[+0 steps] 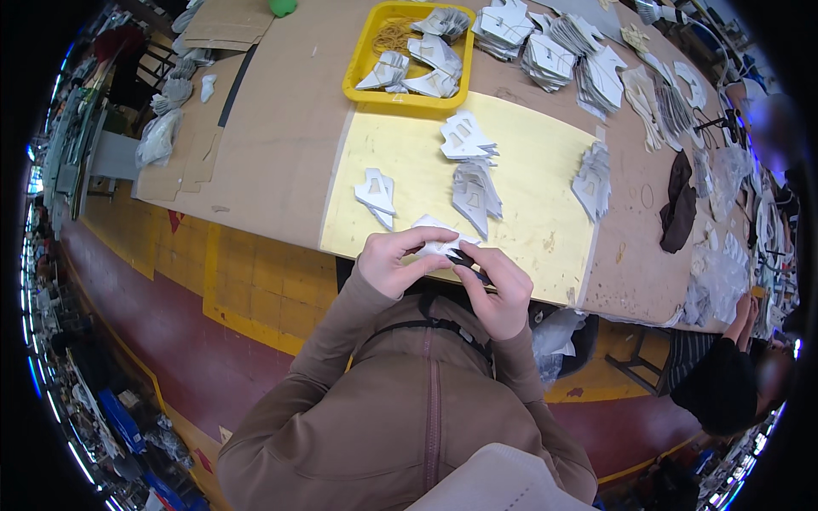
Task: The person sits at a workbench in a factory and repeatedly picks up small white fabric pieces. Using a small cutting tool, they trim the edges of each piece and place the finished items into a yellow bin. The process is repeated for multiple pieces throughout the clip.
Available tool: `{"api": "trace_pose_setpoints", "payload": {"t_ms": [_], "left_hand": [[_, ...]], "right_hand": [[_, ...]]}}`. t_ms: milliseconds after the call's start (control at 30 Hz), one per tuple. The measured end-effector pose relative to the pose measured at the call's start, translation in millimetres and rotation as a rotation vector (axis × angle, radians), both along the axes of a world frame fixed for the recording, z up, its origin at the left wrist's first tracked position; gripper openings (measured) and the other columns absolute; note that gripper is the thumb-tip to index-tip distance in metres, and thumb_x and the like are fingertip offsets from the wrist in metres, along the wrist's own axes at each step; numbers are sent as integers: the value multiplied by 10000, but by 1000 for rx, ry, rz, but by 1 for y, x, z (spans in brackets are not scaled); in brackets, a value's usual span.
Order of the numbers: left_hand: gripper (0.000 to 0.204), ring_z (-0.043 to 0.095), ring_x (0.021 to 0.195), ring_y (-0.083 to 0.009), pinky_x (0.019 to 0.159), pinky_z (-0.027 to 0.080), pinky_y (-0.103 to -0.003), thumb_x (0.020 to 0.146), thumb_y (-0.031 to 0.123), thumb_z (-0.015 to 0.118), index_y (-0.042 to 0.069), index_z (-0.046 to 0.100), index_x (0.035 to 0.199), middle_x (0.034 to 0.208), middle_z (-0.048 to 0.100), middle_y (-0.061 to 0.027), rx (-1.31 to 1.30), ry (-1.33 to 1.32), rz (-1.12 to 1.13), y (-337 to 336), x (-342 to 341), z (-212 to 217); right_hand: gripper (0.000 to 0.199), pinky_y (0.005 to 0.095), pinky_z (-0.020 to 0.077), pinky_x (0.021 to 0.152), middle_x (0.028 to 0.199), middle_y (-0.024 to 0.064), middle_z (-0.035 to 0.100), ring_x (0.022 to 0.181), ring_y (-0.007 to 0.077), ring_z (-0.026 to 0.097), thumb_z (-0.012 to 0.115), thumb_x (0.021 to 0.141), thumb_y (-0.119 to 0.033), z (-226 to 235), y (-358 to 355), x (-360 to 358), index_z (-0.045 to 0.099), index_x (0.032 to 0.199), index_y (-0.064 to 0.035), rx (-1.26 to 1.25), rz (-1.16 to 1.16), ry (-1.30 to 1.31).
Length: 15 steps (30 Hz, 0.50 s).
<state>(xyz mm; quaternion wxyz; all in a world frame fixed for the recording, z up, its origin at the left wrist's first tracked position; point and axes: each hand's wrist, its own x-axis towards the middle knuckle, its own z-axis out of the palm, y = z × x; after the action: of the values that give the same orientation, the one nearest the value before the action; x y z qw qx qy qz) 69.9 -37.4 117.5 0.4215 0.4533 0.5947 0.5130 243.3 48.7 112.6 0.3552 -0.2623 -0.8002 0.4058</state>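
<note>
1. Bag [156, 140]: clear plastic, on the table [281, 128], well apart from the hands.
2. Small stack [373, 192]: white cut pieces, flat on the yellow sheet [383, 136], just beyond the left hand.
3. Left hand [388, 262]: forearm rising from lower left, wrist bent inward, thumb and forefinger closed in a pinch on the white piece's left side.
4. Tray [405, 102]: yellow, at the sheet's far edge, holding banded stacks and loose bands [394, 38].
5. White piece [438, 247]: between both hands, at the sheet's near edge. Step in hand, as judged: close two-handed work on this piece. Next move calls for a steady left pinch and fine right fingertip control.
6. Black item [463, 258]: small, seemingly a tool; exact kind cannot be told.
7. Middle stacks [477, 196]: white, beyond the hands, upper one near the tray.
8. Right hand [505, 289]: forearm from lower right, fingers pointing up and left, thumb and forefinger apparently gripping the black item, close beside the piece.
9. Right stack [594, 179]: white, fanned, at the sheet's right edge.
10. Cloth [679, 209]: dark brown, crumpled.
</note>
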Motion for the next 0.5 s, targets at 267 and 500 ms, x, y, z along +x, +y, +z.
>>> {"api": "trace_pose_setpoints", "payload": {"t_ms": [267,500], "left_hand": [[321,691,943,-169,821,545,-270,843,14,717,-46,663,1153,1077,710,-155,89,176,6,1,-1,2],[336,700,922,-173,801,550,-275,818,11,737,-35,675,1145,1044,721,-153,133,121,42,1,0,1]], "right_hand": [[294,246,452,580,863,123,687,662,149,588,742,782,22,0,-4,-3,689,1071,32,-82,-34,6],[264,311,527,642,872,163,685,744,251,681,735,799,16,7,-5,-4,678,1054,56,-89,-10,11]]}}
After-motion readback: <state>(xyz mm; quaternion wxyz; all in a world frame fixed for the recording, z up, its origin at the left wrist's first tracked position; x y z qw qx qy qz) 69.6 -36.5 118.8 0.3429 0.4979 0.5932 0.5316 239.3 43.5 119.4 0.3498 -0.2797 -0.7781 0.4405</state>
